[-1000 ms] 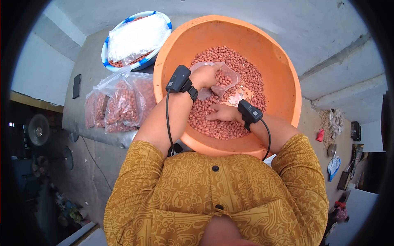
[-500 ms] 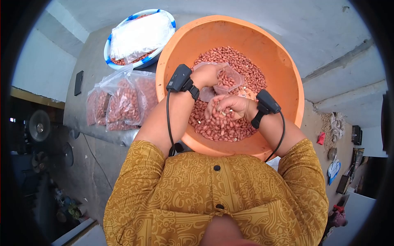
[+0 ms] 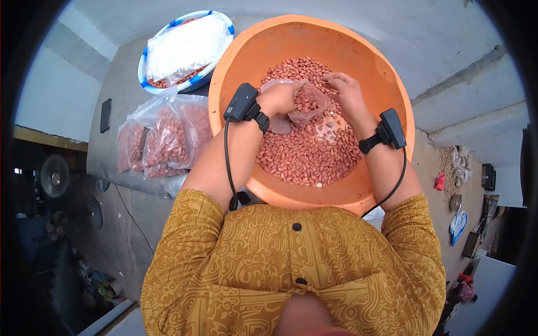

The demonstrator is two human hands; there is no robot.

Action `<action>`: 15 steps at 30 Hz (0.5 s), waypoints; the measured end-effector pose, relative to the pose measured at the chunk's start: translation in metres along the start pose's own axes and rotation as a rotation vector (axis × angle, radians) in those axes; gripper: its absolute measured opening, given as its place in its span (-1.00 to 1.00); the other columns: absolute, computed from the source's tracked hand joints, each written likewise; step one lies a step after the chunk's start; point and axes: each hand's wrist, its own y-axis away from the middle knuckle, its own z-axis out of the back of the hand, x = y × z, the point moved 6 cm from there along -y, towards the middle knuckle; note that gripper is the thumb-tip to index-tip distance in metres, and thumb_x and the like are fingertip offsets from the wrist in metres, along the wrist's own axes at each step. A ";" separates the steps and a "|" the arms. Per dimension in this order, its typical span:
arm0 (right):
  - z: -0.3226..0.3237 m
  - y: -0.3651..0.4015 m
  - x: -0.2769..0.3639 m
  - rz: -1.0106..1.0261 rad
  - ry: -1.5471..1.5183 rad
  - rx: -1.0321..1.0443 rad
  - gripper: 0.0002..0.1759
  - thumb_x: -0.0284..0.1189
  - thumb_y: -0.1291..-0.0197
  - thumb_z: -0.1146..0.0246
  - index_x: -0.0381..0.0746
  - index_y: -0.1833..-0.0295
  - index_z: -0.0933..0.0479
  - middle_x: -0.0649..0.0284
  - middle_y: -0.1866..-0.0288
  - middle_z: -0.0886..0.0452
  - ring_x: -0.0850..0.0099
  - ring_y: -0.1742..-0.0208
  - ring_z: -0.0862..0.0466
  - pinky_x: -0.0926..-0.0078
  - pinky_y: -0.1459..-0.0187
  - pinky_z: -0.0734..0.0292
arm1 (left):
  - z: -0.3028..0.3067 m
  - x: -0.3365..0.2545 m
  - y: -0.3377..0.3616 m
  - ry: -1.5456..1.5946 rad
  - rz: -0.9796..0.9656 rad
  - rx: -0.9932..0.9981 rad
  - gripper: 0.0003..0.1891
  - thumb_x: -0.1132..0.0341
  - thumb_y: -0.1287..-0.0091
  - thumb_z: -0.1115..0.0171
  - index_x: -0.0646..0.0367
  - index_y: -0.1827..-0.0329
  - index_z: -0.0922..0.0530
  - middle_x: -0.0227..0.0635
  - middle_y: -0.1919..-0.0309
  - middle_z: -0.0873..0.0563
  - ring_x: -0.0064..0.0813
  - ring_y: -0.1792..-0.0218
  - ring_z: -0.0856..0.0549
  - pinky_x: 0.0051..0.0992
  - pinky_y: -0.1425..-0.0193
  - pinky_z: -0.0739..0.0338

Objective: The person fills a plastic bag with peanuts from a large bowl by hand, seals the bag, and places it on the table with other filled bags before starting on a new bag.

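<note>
A large orange basin (image 3: pixel 386 84) holds a heap of reddish peanuts (image 3: pixel 308 157). Inside it, my left hand (image 3: pixel 280 99) grips the edge of a clear plastic bag (image 3: pixel 315 112), whose mouth gapes toward the right with peanuts inside. My right hand (image 3: pixel 348 95) is just right of the bag's mouth, over the peanuts, with its fingers apart and nothing visible in them. Both wrists wear black strapped devices with cables.
Filled peanut bags (image 3: pixel 167 137) stand left of the basin on the grey table (image 3: pixel 112 151). Behind them, a blue-and-white basin (image 3: pixel 142 70) holds peanuts and a stack of plastic bags (image 3: pixel 185 47). A dark phone (image 3: pixel 106 115) lies at the far left.
My right hand has moved up and right from the lower heap to beside the bag's mouth. The peanuts it held are out of it, and its fingers have opened.
</note>
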 end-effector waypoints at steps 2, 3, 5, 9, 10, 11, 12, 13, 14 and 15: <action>0.029 -0.025 -0.026 0.031 0.451 -0.020 -0.80 -0.43 -0.08 -0.15 -0.35 0.30 -0.58 0.17 0.42 -0.63 0.39 0.36 -0.61 0.47 0.30 -0.48 | -0.002 0.003 -0.003 -0.028 -0.025 -0.018 -0.09 0.48 0.11 -0.33 -0.14 -0.42 -0.17 -0.06 0.22 -0.66 -0.21 0.26 -0.66 -0.33 0.22 -0.54; 0.039 -0.030 -0.034 0.001 0.796 0.000 -0.77 -0.41 -0.05 -0.16 -0.39 0.33 -0.58 0.09 0.44 -0.64 0.34 0.36 -0.64 0.40 0.31 -0.50 | -0.002 0.004 -0.003 -0.022 -0.042 -0.029 -0.09 0.47 0.11 -0.32 -0.14 -0.42 -0.17 -0.05 0.23 -0.66 -0.20 0.26 -0.66 -0.33 0.22 -0.54; 0.043 -0.022 -0.083 -0.386 0.980 0.380 -0.68 -0.33 0.03 -0.21 -0.42 0.31 -0.59 -0.02 0.43 -0.64 0.24 0.34 -0.67 0.31 0.31 -0.53 | -0.001 0.004 -0.002 -0.013 -0.074 -0.052 -0.09 0.46 0.10 -0.32 -0.15 -0.42 -0.16 -0.04 0.24 -0.66 -0.19 0.27 -0.67 -0.32 0.21 -0.54; -0.004 0.050 -0.127 -0.810 0.998 0.753 -0.41 -0.03 -0.02 -0.28 -0.15 -0.10 -0.53 0.10 0.04 -0.63 0.23 0.06 -0.60 0.22 0.04 -0.47 | 0.002 0.002 0.000 0.016 -0.033 -0.008 -0.08 0.46 0.10 -0.31 -0.17 -0.43 -0.15 -0.03 0.23 -0.66 -0.19 0.24 -0.66 -0.31 0.18 -0.53; -0.026 0.055 -0.143 -0.675 0.878 0.945 -0.37 -0.02 -0.03 -0.28 -0.14 -0.17 -0.48 0.07 -0.11 -0.52 0.19 -0.12 -0.48 0.14 -0.09 -0.35 | 0.000 0.003 0.000 0.007 -0.033 -0.009 -0.07 0.47 0.10 -0.31 -0.18 -0.43 -0.14 -0.03 0.23 -0.66 -0.19 0.24 -0.66 -0.31 0.18 -0.52; -0.045 0.061 -0.157 -0.535 0.750 1.127 -0.32 -0.01 -0.04 -0.28 -0.13 -0.24 -0.42 0.05 -0.27 -0.41 0.16 -0.29 -0.36 0.05 -0.22 -0.23 | -0.001 0.004 0.000 -0.001 -0.033 -0.010 -0.07 0.47 0.10 -0.30 -0.18 -0.44 -0.13 -0.03 0.23 -0.66 -0.19 0.23 -0.66 -0.31 0.18 -0.52; -0.052 0.077 -0.158 -0.643 0.646 1.096 -0.26 0.00 -0.03 -0.29 -0.12 -0.29 -0.35 0.06 -0.38 -0.22 0.15 -0.39 -0.18 -0.03 -0.27 -0.10 | -0.001 0.004 0.000 -0.012 -0.019 0.000 -0.06 0.47 0.10 -0.30 -0.19 -0.44 -0.12 -0.03 0.23 -0.66 -0.19 0.24 -0.66 -0.32 0.18 -0.52; -0.058 0.092 -0.158 -0.748 0.540 1.060 -0.19 0.00 -0.01 -0.30 -0.11 -0.35 -0.27 0.07 -0.48 -0.04 0.15 -0.49 0.01 -0.11 -0.33 0.04 | 0.002 0.003 0.001 -0.023 -0.006 0.009 -0.06 0.47 0.11 -0.31 -0.20 -0.44 -0.12 -0.03 0.23 -0.66 -0.19 0.24 -0.66 -0.32 0.19 -0.52; -0.063 0.098 -0.160 -0.783 0.530 1.098 -0.16 0.00 -0.01 -0.31 -0.11 -0.37 -0.23 0.08 -0.50 0.01 0.15 -0.50 0.06 -0.11 -0.34 0.09 | 0.003 0.002 0.001 -0.035 0.006 0.019 -0.05 0.47 0.11 -0.31 -0.20 -0.44 -0.11 -0.03 0.23 -0.66 -0.19 0.24 -0.66 -0.33 0.19 -0.52; -0.067 0.103 -0.165 -0.821 0.518 1.135 -0.13 -0.01 0.00 -0.31 -0.10 -0.40 -0.19 0.09 -0.51 0.06 0.16 -0.52 0.11 -0.12 -0.35 0.13 | 0.001 0.003 0.000 -0.033 0.008 0.020 -0.05 0.46 0.11 -0.32 -0.21 -0.45 -0.11 -0.02 0.23 -0.66 -0.18 0.24 -0.66 -0.33 0.19 -0.52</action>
